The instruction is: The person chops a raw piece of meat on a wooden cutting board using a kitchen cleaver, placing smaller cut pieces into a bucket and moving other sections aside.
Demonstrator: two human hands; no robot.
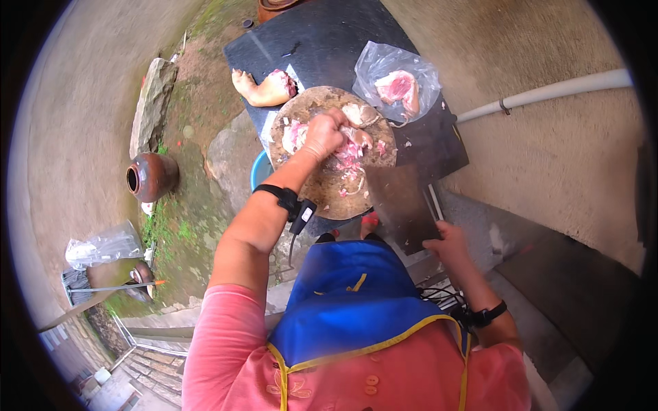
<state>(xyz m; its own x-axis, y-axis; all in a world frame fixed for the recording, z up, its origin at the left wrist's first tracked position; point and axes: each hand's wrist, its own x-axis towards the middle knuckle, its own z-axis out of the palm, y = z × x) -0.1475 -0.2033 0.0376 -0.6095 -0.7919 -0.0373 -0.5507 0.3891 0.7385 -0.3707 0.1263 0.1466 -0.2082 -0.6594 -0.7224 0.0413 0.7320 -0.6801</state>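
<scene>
A round wooden chopping block (329,198) lies on a dark table, with pieces of raw meat (350,149) and small scraps on it. My left hand (326,134) is on the meat, its fingers closed around part of it. In my right hand (448,244) is the handle of a broad cleaver (403,203), somewhat blurred, its blade over the block's lower right edge. A pig's trotter (264,91) rests left of the block's top. At the upper right a cut of raw meat (398,87) sits on a clear plastic bag (367,64).
The dark tabletop (329,38) extends beyond the block. A blue-rimmed basin (259,169) shows below its left edge. Farther left are a long stone (154,105), a brown clay jar (154,177) and a mop (77,287). A white pipe (560,92) runs along the right wall.
</scene>
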